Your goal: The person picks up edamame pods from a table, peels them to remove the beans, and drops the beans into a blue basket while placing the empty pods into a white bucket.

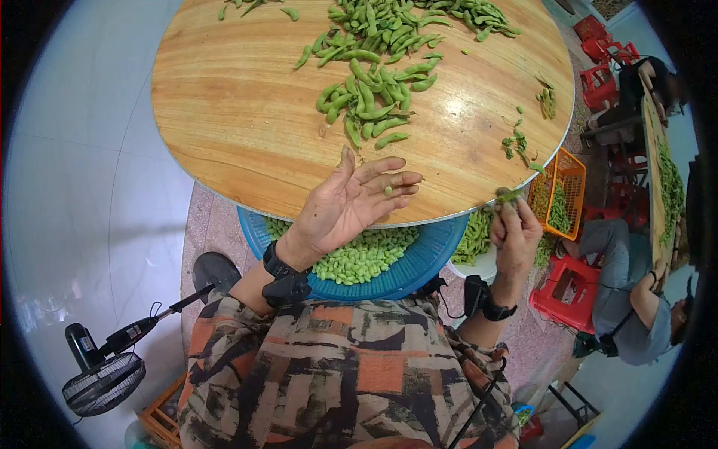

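Observation:
My left hand is turned palm up over the near edge of the round wooden table, fingers stretched out. A small pale green bean rests loosely on its fingers. At the table's right edge my right hand pinches a green soybean pod between thumb and fingers. Below the left hand, partly under the tabletop, a blue basin holds many shelled beans. A pile of whole pods lies on the table beyond my left hand.
Pods fill a white bucket beside the basin. An orange crate and red stool stand at right. Scraps of stem and pod lie near the table's right edge. A fan is at left; people sit at another table.

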A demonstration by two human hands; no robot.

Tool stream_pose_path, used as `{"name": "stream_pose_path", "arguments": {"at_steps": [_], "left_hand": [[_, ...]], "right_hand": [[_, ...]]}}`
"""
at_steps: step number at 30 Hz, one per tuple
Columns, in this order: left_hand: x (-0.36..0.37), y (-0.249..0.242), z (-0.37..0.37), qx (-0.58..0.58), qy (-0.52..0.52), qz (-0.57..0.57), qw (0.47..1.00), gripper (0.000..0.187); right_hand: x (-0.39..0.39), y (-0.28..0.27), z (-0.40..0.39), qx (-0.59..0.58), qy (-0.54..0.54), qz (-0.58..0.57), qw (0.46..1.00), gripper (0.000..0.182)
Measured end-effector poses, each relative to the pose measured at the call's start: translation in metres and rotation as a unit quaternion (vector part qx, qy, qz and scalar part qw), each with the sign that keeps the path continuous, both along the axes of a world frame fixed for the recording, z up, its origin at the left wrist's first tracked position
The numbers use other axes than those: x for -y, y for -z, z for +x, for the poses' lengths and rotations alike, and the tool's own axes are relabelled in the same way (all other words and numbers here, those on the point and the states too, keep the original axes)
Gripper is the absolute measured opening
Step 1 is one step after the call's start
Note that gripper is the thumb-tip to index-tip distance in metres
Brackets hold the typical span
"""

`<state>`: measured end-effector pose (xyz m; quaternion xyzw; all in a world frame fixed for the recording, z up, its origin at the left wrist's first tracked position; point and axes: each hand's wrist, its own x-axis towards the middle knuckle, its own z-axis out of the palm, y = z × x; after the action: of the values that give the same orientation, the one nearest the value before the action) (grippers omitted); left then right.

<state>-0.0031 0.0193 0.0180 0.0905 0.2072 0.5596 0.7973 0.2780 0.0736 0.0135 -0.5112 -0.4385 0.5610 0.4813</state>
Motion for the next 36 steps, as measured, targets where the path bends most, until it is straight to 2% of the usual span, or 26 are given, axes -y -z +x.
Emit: {"name": "stream_pose_path", "arguments": {"at_steps": [4, 6, 7, 8, 9, 10, 12, 15, 19, 21, 24, 27, 29, 30, 32, 33, 34, 35, 36], "left_hand": [[-0.001, 0.001, 0.001, 0.007, -0.009, -0.005, 1.0, 0.076], [-0.001, 0.001, 0.002, 0.003, -0.009, -0.008, 1.0, 0.076], [-0.001, 0.001, 0.002, 0.007, -0.011, -0.013, 1.0, 0.076], [-0.001, 0.001, 0.002, 0.01, -0.015, -0.017, 1.0, 0.076], [-0.001, 0.002, 0.001, 0.01, -0.016, -0.018, 1.0, 0.076], [0.0, 0.005, 0.0, 0.007, -0.015, -0.008, 1.0, 0.076], [0.001, 0.008, -0.001, 0.005, -0.017, 0.001, 1.0, 0.076], [0.001, 0.008, -0.002, 0.015, -0.026, -0.004, 1.0, 0.075], [0.002, 0.001, -0.001, -0.017, -0.041, -0.01, 0.999, 0.074], [0.003, 0.002, -0.001, -0.028, -0.049, -0.014, 0.998, 0.074], [0.004, 0.003, -0.001, -0.049, -0.047, 0.009, 0.998, 0.074], [0.009, -0.001, -0.001, -0.077, -0.047, 0.005, 0.996, 0.075], [0.015, -0.001, -0.012, -0.089, 0.054, 0.059, 0.993, 0.067], [0.017, -0.005, -0.02, -0.091, 0.057, 0.061, 0.992, 0.067], [0.017, -0.017, -0.033, -0.289, 0.144, 0.121, 0.939, 0.049], [0.011, -0.019, -0.032, -0.29, 0.146, 0.123, 0.938, 0.049], [0.001, -0.021, -0.03, -0.524, 0.073, 0.17, 0.831, 0.038], [-0.01, -0.022, -0.028, -0.719, -0.006, 0.204, 0.664, 0.028], [-0.022, -0.02, -0.025, -0.72, -0.008, 0.207, 0.663, 0.028]], "right_hand": [[0.001, 0.028, 0.053, 0.054, 0.032, 0.007, 0.998, 0.021], [0.0, 0.038, 0.071, 0.216, 0.039, -0.004, 0.976, 0.025], [0.0, 0.045, 0.077, 0.217, 0.04, -0.004, 0.975, 0.025], [0.0, 0.052, 0.082, 0.404, 0.038, 0.084, 0.91, 0.025], [-0.001, 0.055, 0.083, 0.572, 0.034, 0.169, 0.802, 0.026], [-0.001, 0.056, 0.084, 0.571, 0.033, 0.169, 0.802, 0.026], [-0.002, 0.057, 0.084, 0.658, 0.043, 0.108, 0.744, 0.031], [-0.003, 0.05, 0.078, 0.643, 0.057, 0.141, 0.751, 0.03], [-0.006, 0.038, 0.067, 0.625, 0.06, 0.111, 0.77, 0.029], [-0.008, 0.041, 0.066, 0.595, 0.094, 0.176, 0.778, 0.028], [-0.007, 0.029, 0.06, 0.566, 0.106, 0.132, 0.807, 0.026], [-0.007, 0.032, 0.062, 0.551, 0.138, 0.16, 0.807, 0.026], [-0.007, 0.031, 0.062, 0.548, 0.143, 0.157, 0.809, 0.026], [-0.007, 0.031, 0.063, 0.545, 0.148, 0.154, 0.811, 0.027], [-0.006, 0.031, 0.062, 0.52, 0.153, 0.146, 0.828, 0.026], [-0.006, 0.031, 0.061, 0.496, 0.153, 0.139, 0.843, 0.026], [-0.006, 0.03, 0.059, 0.495, 0.155, 0.14, 0.844, 0.026], [-0.006, 0.029, 0.054, 0.471, 0.154, 0.142, 0.857, 0.026], [-0.007, 0.027, 0.049, 0.447, 0.154, 0.145, 0.869, 0.026]]}}
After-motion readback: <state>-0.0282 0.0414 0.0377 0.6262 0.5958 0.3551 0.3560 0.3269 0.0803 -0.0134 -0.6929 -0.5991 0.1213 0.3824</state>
